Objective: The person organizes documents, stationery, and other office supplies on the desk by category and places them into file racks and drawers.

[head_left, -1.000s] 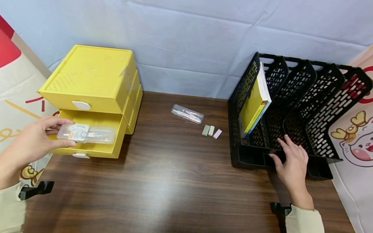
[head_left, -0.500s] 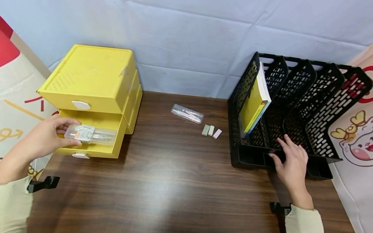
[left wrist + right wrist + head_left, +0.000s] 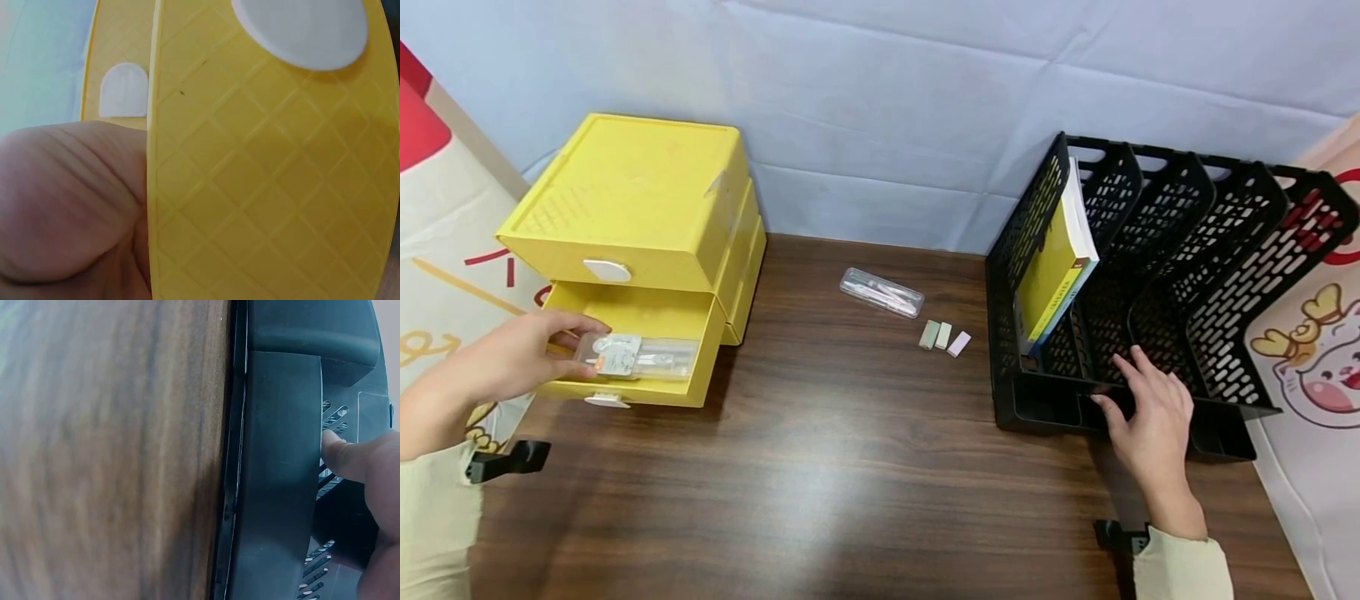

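Observation:
My left hand (image 3: 512,350) pinches the left end of a clear plastic case (image 3: 662,358) between thumb and fingers. The case, with a white label and slim items inside, lies low within the pulled-out drawer (image 3: 703,367) of the yellow drawer unit (image 3: 632,183). In the left wrist view the drawer's front (image 3: 269,175) covers the fingertips. My right hand (image 3: 1153,417) rests at the front edge of the black desk file rack (image 3: 1052,404), fingers loosely spread and holding nothing. In the right wrist view its thumb (image 3: 340,456) touches the rack's inner side.
Another clear case (image 3: 882,293) with slim items lies on the brown table (image 3: 835,467), near several small blocks: a green one (image 3: 929,335), a cream one (image 3: 943,337) and a lilac one (image 3: 958,345). Yellow-covered books (image 3: 1056,267) stand in the rack's left slot.
My left hand has moved right and lowered the clear case deeper into the drawer. The right hand has stayed in place on the rack.

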The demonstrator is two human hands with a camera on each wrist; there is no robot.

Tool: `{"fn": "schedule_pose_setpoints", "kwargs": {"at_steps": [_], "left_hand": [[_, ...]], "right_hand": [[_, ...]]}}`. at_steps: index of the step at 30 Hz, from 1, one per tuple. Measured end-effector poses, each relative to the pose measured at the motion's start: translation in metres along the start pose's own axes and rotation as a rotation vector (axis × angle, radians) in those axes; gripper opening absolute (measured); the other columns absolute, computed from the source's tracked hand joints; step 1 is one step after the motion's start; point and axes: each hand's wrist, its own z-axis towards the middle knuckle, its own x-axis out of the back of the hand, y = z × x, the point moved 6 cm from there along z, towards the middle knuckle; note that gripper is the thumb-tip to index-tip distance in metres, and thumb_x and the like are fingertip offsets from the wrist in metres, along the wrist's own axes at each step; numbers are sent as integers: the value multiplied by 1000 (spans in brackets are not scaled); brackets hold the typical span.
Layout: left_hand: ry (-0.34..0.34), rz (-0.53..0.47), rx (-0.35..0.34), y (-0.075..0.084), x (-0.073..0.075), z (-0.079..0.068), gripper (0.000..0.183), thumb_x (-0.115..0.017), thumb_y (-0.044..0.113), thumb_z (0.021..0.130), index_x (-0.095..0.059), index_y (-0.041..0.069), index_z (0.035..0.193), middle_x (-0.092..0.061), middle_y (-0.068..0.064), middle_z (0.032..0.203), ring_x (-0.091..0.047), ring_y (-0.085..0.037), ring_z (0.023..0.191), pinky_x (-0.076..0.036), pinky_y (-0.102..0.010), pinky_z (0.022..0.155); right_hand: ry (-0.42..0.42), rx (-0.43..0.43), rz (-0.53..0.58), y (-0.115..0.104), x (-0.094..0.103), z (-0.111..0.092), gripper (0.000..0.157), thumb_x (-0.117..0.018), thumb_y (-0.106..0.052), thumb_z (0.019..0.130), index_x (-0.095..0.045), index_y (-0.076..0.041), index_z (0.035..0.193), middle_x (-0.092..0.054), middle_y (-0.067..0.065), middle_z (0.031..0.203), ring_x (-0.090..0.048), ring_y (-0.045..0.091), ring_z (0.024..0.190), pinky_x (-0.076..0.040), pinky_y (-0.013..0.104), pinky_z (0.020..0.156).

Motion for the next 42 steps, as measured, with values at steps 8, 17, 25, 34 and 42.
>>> {"fn": "schedule_pose_setpoints", "kwargs": {"at_steps": [8,17,25,34,42], "left_hand": [[-90,-23,16,0,-4,2,43,-72,6,94,-58,-15,130,-70,-8,103,-68,-27,93,-54,-34,70],[-97,-33,77,-3,-4,-1,42,-46,20,110,-55,-12,136,-62,-32,126,-58,-52,114,-47,-65,87],[-80,-55,112,0,-3,-1,47,-43,27,111,-54,-10,138,-59,-35,130,-53,-56,119,-44,-66,90],[-72,-59,144,9,0,-4,52,-42,28,111,-46,-16,139,-55,-40,128,-52,-57,116,-46,-65,87],[51,-79,135,17,10,-3,54,-44,32,110,-46,-12,141,-52,-39,131,-51,-57,116,-43,-68,87]], "right_hand": [[5,-1,4,-1,1,1,68,-84,6,75,-60,1,138,-47,23,152,-45,54,127,-17,56,119],[1,-11,6,2,-1,1,67,-85,6,74,-61,2,136,-48,24,151,-45,54,128,-17,57,120],[-1,-13,6,2,-1,1,68,-85,6,74,-60,1,137,-47,24,151,-45,53,128,-16,57,120],[-8,-17,-5,0,0,1,67,-85,5,75,-60,1,137,-47,24,151,-45,54,128,-17,59,119],[-1,-15,-2,1,1,1,66,-85,5,75,-61,1,136,-48,24,151,-46,54,127,-17,58,119]]}}
